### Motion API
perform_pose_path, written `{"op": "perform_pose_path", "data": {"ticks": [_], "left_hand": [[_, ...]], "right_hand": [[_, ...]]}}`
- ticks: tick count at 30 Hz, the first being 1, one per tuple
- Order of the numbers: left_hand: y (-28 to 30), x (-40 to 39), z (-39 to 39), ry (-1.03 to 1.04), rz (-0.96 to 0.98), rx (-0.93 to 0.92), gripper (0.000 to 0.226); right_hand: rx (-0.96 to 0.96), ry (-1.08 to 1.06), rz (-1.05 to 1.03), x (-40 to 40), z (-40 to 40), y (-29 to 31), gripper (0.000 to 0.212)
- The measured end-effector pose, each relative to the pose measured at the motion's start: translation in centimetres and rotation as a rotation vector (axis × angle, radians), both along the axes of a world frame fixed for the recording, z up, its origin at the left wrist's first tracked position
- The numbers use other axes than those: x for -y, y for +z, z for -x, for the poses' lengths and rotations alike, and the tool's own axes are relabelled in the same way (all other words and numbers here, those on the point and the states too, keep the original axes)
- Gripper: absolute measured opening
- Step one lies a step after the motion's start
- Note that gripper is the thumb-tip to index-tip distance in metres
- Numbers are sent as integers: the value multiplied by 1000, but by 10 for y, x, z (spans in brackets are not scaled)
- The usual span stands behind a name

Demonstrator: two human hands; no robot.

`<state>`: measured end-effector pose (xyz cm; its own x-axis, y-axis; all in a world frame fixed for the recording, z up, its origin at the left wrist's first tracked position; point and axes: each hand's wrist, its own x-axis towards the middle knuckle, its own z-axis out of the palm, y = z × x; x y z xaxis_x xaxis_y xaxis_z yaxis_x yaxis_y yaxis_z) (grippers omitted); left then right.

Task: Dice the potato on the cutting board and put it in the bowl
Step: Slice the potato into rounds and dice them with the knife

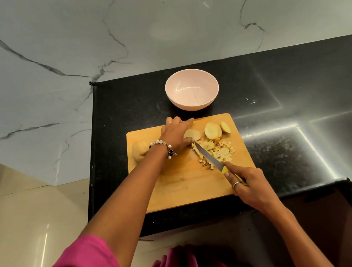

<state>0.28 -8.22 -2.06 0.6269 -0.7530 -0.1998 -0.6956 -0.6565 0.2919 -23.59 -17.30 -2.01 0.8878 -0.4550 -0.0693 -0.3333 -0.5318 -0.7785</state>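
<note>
Potato work sits mid-way: a heap of diced pieces (215, 153) lies on the cutting board (178, 187), round slices (212, 130) wait just beyond the heap, and an uncut potato chunk (139, 153) rests on the far-left part of the board, partly hidden behind the left wrist.

The right hand (248, 187) is wrapped around the yellow handle of the knife (211, 159), forefinger stretched toward the blade. From that grip the blade runs up and to the left, straight across the heap, with its tip ending right beside the fingertips of the left hand (176, 136).

The left hand presses down on a slice (192, 134) at the blade tip, thumb side curled onto it, forefinger extended forward. That slice is the piece under the knife, so the left hand is the nearer one to it, and the cut line lies along the blade's long axis.

The pink bowl (192, 93) stands beyond the board's far edge, well ahead of both hands, and looks empty. Judging by this, dicing continues, and transfer to the bowl has not begun.
</note>
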Motion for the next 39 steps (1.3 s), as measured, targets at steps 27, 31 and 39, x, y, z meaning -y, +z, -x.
{"op": "perform_pose_path", "data": {"ticks": [27, 31, 39], "left_hand": [[-7, -65, 77, 729, 504, -312, 41], [-12, -76, 85, 624, 402, -176, 46], [-9, -89, 81, 300, 353, -115, 57]], "right_hand": [[60, -65, 248, -66, -22, 2, 39], [12, -6, 299, -76, -20, -2, 42], [-107, 40, 429, -91, -26, -2, 47]]}}
